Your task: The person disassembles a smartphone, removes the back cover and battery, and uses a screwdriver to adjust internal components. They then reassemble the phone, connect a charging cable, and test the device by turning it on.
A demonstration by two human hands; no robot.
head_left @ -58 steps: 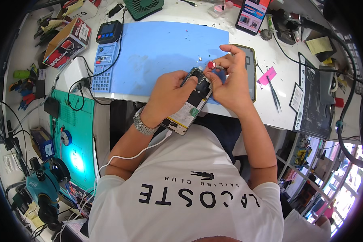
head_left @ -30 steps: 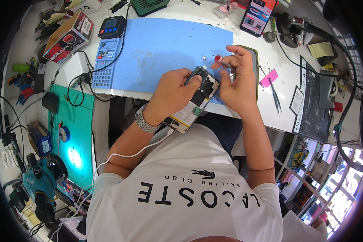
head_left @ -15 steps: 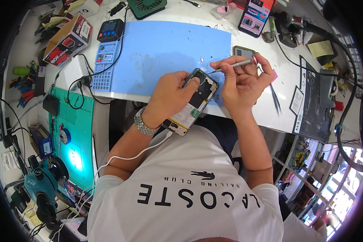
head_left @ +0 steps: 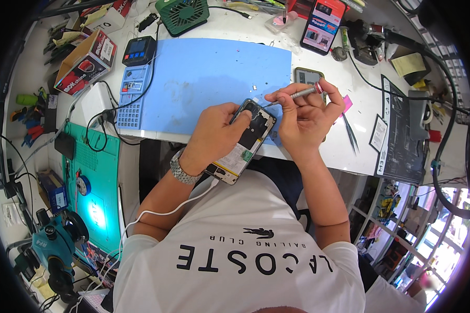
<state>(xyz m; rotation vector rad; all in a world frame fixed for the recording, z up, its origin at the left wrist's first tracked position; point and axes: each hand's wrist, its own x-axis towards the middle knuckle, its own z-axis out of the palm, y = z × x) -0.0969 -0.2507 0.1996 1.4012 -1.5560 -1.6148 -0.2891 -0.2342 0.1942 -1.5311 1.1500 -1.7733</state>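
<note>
My left hand (head_left: 216, 133) is closed around a smartphone with its back cover off (head_left: 245, 148), thumb pressed near its top end. The phone's inner parts show, tilted over the table's front edge. A white cable (head_left: 180, 203) runs to its lower end. In my right hand (head_left: 308, 122) is a slim precision screwdriver (head_left: 303, 94) with a grey shaft and red cap. Its tip points left at the phone's upper corner; whether it touches cannot be made out. Beneath both hands lies the blue work mat (head_left: 203, 78).
A second phone (head_left: 309, 76) lies behind my right hand, with black tweezers (head_left: 351, 134) to its right. A lit phone (head_left: 322, 27) stands at the back. Left are a green fan (head_left: 183, 15), a small black device (head_left: 139, 50) and a green mat (head_left: 96, 177) under a teal microscope (head_left: 57, 242).
The view has shifted slightly, so the bench items sit a little differently. Both hands keep their grips, the screwdriver tip still by the phone's upper corner.
</note>
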